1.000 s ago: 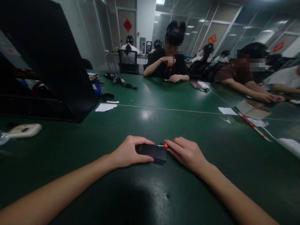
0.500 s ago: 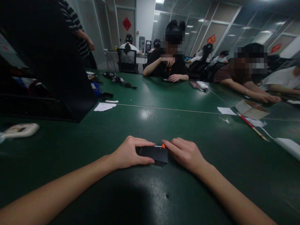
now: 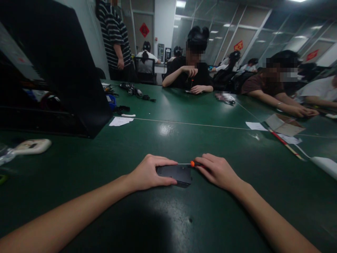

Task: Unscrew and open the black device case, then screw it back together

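A flat black device (image 3: pixel 176 174) lies on the green table (image 3: pixel 168 140) close in front of me. My left hand (image 3: pixel 149 173) grips its left end, thumb on the near side and fingers over the far edge. My right hand (image 3: pixel 218 171) holds a small screwdriver (image 3: pixel 190 163) with an orange collar. Its thin metal shaft runs leftward along the device's far edge, toward my left fingers.
A large black case (image 3: pixel 65 70) stands at the left, with a white gadget (image 3: pixel 33 146) in front of it. Paper (image 3: pixel 119 121), cables (image 3: pixel 133 91), a cardboard piece (image 3: pixel 283 124) and a red stick (image 3: pixel 285 144) lie on the table. Several people sit at the far side; one in stripes stands.
My right hand has drawn back to the right, showing more of the screwdriver's shaft. The person in stripes has walked into view behind the black case. My left hand keeps its grip.
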`<state>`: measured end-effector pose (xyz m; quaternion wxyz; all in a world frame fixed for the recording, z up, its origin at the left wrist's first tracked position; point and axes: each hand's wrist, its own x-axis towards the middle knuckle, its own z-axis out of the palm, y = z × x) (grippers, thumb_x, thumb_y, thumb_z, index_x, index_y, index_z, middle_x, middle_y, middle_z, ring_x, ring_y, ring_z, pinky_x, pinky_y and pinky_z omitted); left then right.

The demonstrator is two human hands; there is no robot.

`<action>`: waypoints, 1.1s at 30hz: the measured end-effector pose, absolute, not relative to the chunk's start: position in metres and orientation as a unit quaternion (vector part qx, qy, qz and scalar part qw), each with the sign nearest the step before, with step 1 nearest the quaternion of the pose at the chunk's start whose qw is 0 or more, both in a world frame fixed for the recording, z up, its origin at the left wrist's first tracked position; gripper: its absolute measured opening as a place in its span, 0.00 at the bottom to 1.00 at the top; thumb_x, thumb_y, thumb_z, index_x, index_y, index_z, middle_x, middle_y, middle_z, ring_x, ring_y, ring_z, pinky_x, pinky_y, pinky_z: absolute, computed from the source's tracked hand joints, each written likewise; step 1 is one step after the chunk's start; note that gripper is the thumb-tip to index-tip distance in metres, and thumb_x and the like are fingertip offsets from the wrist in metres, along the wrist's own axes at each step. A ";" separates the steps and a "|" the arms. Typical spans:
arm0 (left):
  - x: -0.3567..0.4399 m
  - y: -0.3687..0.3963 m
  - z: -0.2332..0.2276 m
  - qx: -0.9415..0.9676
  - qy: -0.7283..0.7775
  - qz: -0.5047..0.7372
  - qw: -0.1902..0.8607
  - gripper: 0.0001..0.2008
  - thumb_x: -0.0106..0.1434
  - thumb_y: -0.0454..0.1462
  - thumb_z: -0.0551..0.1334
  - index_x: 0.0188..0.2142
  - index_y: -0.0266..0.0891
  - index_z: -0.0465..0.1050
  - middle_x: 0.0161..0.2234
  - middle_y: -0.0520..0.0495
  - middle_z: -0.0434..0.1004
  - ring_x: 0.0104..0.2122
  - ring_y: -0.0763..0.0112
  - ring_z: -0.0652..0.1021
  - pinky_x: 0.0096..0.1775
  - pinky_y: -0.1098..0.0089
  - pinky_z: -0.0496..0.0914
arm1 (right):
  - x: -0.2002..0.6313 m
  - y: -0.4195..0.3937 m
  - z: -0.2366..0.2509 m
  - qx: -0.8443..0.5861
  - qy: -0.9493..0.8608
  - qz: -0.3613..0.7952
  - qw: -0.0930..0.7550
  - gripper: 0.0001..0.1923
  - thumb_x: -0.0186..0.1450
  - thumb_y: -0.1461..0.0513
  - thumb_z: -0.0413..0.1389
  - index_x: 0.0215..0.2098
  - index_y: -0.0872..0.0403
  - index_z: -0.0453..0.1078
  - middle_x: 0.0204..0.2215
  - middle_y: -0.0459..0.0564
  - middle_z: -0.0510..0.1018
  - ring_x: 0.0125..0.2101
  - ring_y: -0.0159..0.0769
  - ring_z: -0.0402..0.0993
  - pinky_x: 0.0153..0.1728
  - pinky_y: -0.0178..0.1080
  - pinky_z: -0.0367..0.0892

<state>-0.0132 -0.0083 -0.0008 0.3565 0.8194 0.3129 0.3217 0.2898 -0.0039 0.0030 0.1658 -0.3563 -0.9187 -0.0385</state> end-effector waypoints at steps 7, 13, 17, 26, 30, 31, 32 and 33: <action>-0.014 -0.009 0.001 0.822 0.310 0.324 0.351 0.26 0.57 0.47 0.73 0.51 0.38 0.80 0.48 0.39 0.84 0.46 0.57 0.83 0.49 0.61 0.74 | 0.305 0.002 0.005 -0.403 -0.898 -0.055 0.167 0.12 0.71 0.55 0.55 0.44 0.54 0.76 0.36 0.54 0.80 0.34 0.41 0.78 0.34 0.41 0.73; -0.013 -0.009 0.001 0.823 0.305 0.328 0.350 0.25 0.57 0.47 0.73 0.50 0.37 0.80 0.47 0.40 0.84 0.46 0.58 0.83 0.49 0.63 0.73 | 0.279 -0.013 0.011 -0.317 -0.913 -0.069 0.246 0.29 0.68 0.44 0.56 0.54 0.58 0.72 0.43 0.61 0.80 0.42 0.49 0.76 0.42 0.51 0.70; -0.013 -0.009 0.000 0.824 0.304 0.329 0.347 0.25 0.57 0.47 0.73 0.50 0.37 0.80 0.47 0.40 0.84 0.45 0.58 0.83 0.49 0.64 0.73 | 0.246 -0.032 0.011 -0.334 -0.905 -0.048 0.259 0.47 0.58 0.35 0.60 0.61 0.60 0.63 0.46 0.65 0.79 0.43 0.53 0.75 0.42 0.54 0.68; -0.015 -0.009 0.000 0.783 0.311 0.364 0.397 0.20 0.57 0.44 0.73 0.47 0.38 0.80 0.45 0.43 0.84 0.44 0.59 0.81 0.49 0.63 0.71 | 0.219 -0.044 0.000 -0.439 -0.850 0.079 0.280 0.24 0.57 0.51 0.69 0.46 0.53 0.70 0.36 0.54 0.79 0.36 0.46 0.75 0.36 0.48 0.71; -0.017 -0.001 -0.004 0.640 0.343 0.441 0.528 0.20 0.61 0.47 0.69 0.47 0.36 0.80 0.44 0.42 0.83 0.44 0.60 0.79 0.48 0.63 0.71 | 0.220 -0.045 0.004 -0.436 -0.821 0.143 0.341 0.22 0.56 0.54 0.69 0.44 0.50 0.70 0.36 0.50 0.80 0.36 0.44 0.77 0.36 0.45 0.73; -0.016 0.002 -0.005 0.590 0.339 0.463 0.568 0.20 0.63 0.48 0.67 0.47 0.36 0.79 0.44 0.41 0.82 0.42 0.62 0.79 0.46 0.64 0.71 | 0.220 -0.046 0.004 -0.435 -0.807 0.168 0.363 0.21 0.56 0.55 0.69 0.44 0.50 0.70 0.37 0.50 0.80 0.36 0.43 0.78 0.37 0.44 0.73; -0.016 0.005 -0.006 0.541 0.329 0.482 0.606 0.22 0.65 0.50 0.65 0.47 0.35 0.79 0.43 0.41 0.82 0.40 0.64 0.78 0.44 0.65 0.71 | 0.220 -0.046 0.004 -0.437 -0.785 0.200 0.391 0.22 0.57 0.55 0.69 0.45 0.49 0.70 0.38 0.50 0.80 0.37 0.43 0.78 0.38 0.44 0.74; -0.015 0.007 -0.006 0.494 0.313 0.494 0.644 0.23 0.67 0.51 0.63 0.48 0.35 0.79 0.42 0.41 0.81 0.38 0.66 0.77 0.42 0.67 0.71 | 0.220 -0.045 0.003 -0.441 -0.756 0.237 0.422 0.23 0.57 0.54 0.69 0.47 0.49 0.69 0.39 0.50 0.80 0.38 0.43 0.79 0.39 0.44 0.75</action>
